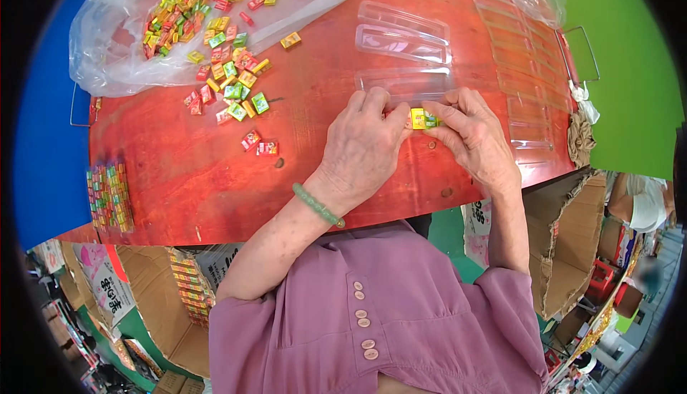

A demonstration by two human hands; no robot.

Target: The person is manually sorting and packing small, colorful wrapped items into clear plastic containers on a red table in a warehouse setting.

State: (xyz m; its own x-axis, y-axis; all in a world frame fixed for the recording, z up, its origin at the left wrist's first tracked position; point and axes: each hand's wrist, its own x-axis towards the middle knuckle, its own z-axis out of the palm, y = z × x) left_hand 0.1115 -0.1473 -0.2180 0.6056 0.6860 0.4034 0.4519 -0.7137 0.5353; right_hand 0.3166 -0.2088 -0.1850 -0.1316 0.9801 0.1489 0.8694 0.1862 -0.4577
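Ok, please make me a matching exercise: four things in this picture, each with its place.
Things:
1. small wrapped pieces
2. clear plastic bag
3. green bead bracelet
4. empty clear trays

Places:
A. on the left wrist
B. top left of the red table
C. between both hands' fingertips
D. on the table beyond the hands

Pairs: 1-C, 2-B, 3-A, 4-D

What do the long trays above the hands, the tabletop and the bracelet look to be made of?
Long trays: thin clear plastic, glossy; the red surface shows through and the moulded rims catch light. Tabletop: probably wood painted red, matte; worn patches and dark knot-like spots show. Bracelet on the left wrist: pale green rounded beads, smooth; could be jade, glass or plastic, not settled here.
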